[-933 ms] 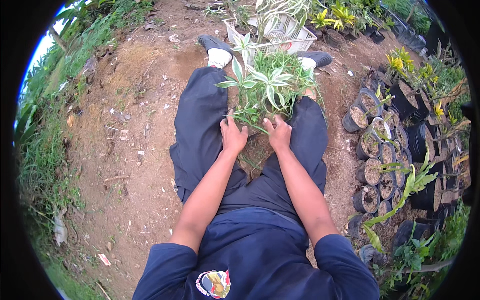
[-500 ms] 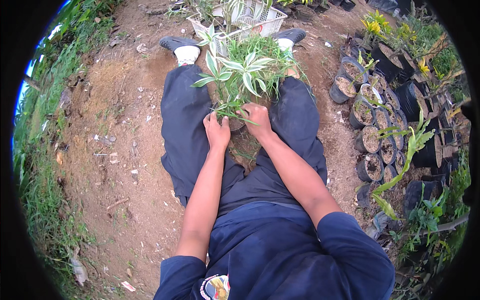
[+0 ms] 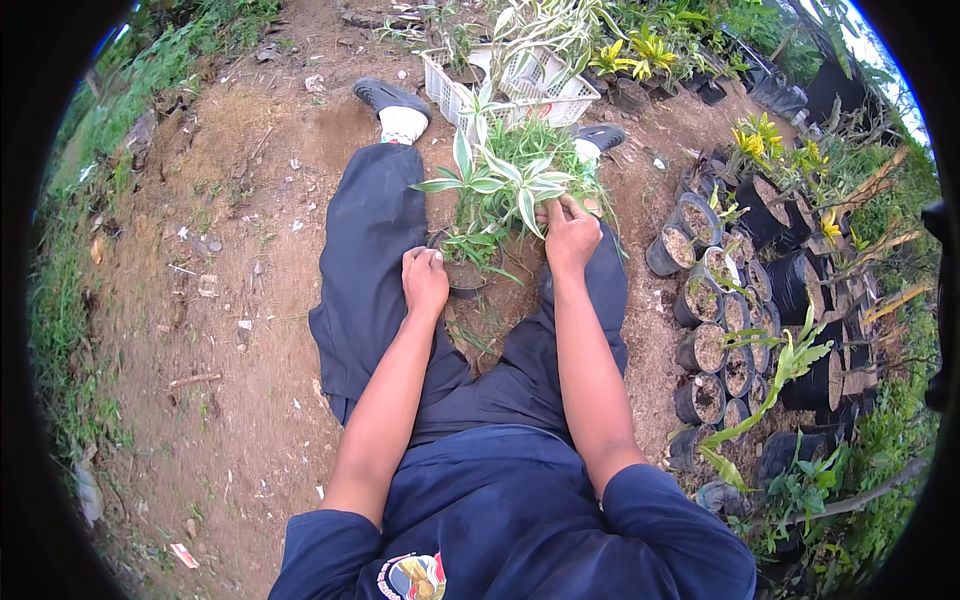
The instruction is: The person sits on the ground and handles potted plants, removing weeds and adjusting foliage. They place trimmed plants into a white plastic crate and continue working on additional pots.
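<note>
Between my legs stands a dark plant pot [image 3: 466,280] with a plant of long white-striped green leaves [image 3: 500,178] rising from it. My left hand [image 3: 425,282] is closed at the pot's left rim, its fingers curled over the edge. At the right side of the foliage, my right hand [image 3: 572,238] is closed, thumb and fingers pressed together beside a drooping striped leaf. What those fingers pinch is hidden. A heap of thin green grass [image 3: 545,148] lies behind the plant, close to my right foot.
Past my feet stands a white plastic crate [image 3: 520,108] holding more striped plants. Rows of small black pots [image 3: 700,350] filled with soil line the right side, with larger black planting bags [image 3: 800,285] beyond. Weeds [image 3: 70,360] border the bare soil [image 3: 230,300] at left.
My right hand has moved away from the plant's base, up and right to the edge of the foliage. My left hand stays by the pot, slightly lower. The view has shifted.
</note>
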The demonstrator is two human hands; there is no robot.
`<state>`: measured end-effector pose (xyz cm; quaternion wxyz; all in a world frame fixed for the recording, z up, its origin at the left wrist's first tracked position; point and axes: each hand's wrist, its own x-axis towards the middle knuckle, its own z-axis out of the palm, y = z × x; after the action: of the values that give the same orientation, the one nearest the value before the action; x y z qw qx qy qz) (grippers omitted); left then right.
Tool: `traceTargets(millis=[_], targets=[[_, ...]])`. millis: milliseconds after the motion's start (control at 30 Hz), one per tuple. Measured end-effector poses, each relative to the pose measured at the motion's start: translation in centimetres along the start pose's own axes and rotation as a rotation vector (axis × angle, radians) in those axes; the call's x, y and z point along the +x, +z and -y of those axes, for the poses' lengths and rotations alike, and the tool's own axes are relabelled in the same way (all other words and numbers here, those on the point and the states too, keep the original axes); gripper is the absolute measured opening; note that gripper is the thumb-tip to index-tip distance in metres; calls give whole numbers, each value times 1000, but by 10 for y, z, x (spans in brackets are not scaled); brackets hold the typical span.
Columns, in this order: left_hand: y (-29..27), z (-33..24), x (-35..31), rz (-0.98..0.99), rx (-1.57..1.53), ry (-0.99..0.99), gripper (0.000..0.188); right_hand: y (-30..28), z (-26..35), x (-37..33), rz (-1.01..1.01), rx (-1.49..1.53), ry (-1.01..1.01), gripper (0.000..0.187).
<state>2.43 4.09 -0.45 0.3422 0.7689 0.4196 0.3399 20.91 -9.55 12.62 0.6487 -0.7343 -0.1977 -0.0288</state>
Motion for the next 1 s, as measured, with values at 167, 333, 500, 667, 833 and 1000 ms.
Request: traceTargets(millis=[167, 333, 500, 667, 833, 1000], targets=[[0, -1, 1, 49, 9, -31, 27, 17, -13, 101, -32, -107, 61, 32], [-3, -1, 0, 48, -11, 66, 22, 29, -69, 136, 269, -460, 60, 52], [0, -1, 3, -45, -63, -91, 38, 16, -81, 79, -120, -336, -152, 35], [-14, -8, 12, 150, 61, -86, 52, 3, -83, -41, 17, -231, -67, 16], [-23, -31, -6, 249, -233, -322, 45, -8, -85, -56, 546, -470, -230, 41], [-10, -38, -19, 245, -401, -527, 51, -38, -75, -43, 752, -523, -167, 55]])
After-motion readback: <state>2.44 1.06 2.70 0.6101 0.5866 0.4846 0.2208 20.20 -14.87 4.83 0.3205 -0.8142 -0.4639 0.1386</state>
